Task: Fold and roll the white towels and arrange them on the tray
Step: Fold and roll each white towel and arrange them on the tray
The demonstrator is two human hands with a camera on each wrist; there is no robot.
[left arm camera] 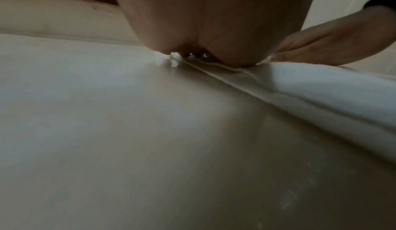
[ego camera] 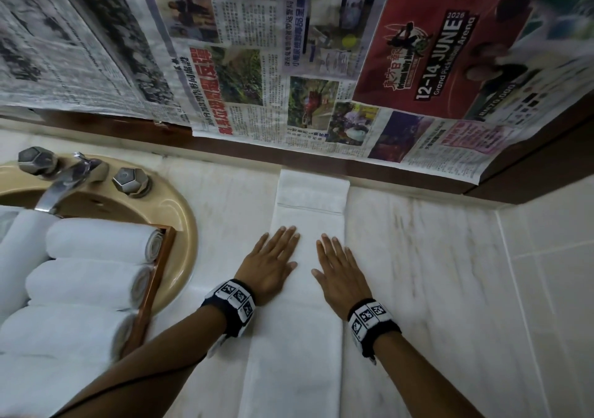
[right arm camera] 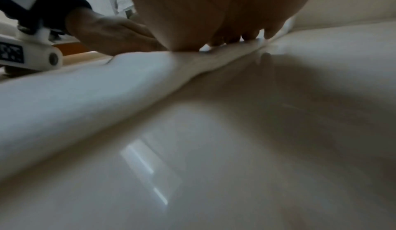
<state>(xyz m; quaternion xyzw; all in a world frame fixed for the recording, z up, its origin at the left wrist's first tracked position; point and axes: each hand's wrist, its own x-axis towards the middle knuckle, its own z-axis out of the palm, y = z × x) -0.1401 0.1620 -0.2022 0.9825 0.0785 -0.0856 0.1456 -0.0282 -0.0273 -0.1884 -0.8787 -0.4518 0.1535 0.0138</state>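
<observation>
The long folded white terry towel (ego camera: 305,289) lies at the counter's (ego camera: 434,273) six-to-twelve line; left hand (ego camera: 273,263) and right hand (ego camera: 337,273) press it, fingers flat, gripping nothing. Soft, limp, probably light: roll from the near end.

bare counter (ego camera: 434,273) right, tray (ego camera: 157,276) left

Newspaper sheets (ego camera: 289,63) hung on the wall, beige sink (ego camera: 173,224), chrome faucet (ego camera: 64,182), marble counter (ego camera: 418,273)
</observation>
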